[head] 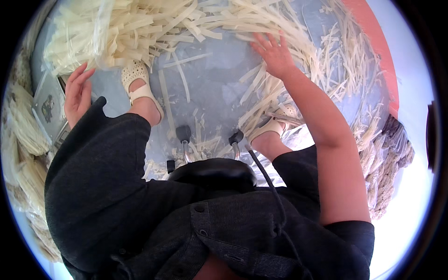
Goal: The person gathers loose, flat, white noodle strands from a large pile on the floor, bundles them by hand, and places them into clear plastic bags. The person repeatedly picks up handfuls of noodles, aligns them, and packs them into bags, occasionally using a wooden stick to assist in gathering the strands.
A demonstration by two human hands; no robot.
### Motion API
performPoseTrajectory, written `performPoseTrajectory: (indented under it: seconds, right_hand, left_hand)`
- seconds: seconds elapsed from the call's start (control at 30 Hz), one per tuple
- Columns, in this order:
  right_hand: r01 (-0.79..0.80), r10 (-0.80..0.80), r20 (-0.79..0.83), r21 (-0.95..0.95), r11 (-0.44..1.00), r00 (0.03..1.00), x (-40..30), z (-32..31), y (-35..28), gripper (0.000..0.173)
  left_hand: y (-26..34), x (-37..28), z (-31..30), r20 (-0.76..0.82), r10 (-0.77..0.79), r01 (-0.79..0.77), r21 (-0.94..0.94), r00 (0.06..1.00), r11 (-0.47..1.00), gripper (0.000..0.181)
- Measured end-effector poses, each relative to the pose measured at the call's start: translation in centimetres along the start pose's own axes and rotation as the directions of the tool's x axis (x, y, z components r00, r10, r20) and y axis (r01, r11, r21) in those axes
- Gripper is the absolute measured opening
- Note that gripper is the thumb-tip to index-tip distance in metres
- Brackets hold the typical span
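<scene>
My right hand (274,52) reaches forward with its fingers spread over a long swath of pale flat strips (294,38). It holds nothing; whether the fingertips touch the strips I cannot tell. On the left, my left hand (77,92) is held beside my knee with its fingers apart and nothing in it. Just ahead of it lies a thick pile of cream-coloured strips (129,31), partly covered by clear plastic film (101,35). Loose single strips (182,78) are scattered on the grey floor (210,77) between my feet.
I sit on a black stool seat (211,171) with metal legs. My perforated cream shoes (140,77) stand on either side. A clear plastic box (50,106) and bundled strips (26,119) lie left. More bundles (388,168) in plastic lie right, below a red wall band (378,45).
</scene>
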State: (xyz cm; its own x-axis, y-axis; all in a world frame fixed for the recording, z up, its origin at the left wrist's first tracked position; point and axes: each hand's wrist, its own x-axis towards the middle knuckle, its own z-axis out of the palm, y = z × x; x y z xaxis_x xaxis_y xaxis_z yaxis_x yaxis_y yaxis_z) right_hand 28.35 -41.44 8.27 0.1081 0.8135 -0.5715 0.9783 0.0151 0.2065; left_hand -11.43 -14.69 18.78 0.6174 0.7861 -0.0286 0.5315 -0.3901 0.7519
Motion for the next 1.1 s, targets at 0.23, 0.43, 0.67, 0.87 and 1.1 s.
performPoseTrajectory:
  seconds: [0.23,0.43,0.67,0.87,1.1]
  right_hand:
    - [0.443,-0.411,-0.230,0.110,0.890,0.882,3.0,-6.9,-20.2,0.030]
    - [0.588,-0.427,-0.460,0.297,0.752,0.779,4.8,0.6,-26.3,0.013]
    - [0.516,-0.299,-0.500,0.378,0.769,0.813,-2.7,-2.4,-5.1,0.027]
    - [0.180,-0.238,0.084,0.431,0.884,0.968,-7.7,0.4,1.9,0.023]
    - [0.306,-0.330,0.097,0.204,0.930,0.939,-7.5,10.6,-1.8,0.012]
  left_hand:
    - [-1.6,0.2,0.4,0.018,-0.020,0.021,-0.055,1.000,0.998,0.023]
    - [-1.3,1.4,0.4,-0.001,0.126,-0.126,-0.023,0.992,0.992,0.023]
    - [3.1,8.2,-4.9,0.052,0.232,-0.236,0.100,0.971,0.967,0.025]
    - [23.0,5.5,-11.0,-0.123,0.119,-0.089,0.228,0.985,0.970,0.036]
    - [29.8,-1.7,-8.4,0.220,0.216,-0.247,0.127,0.951,0.961,0.015]
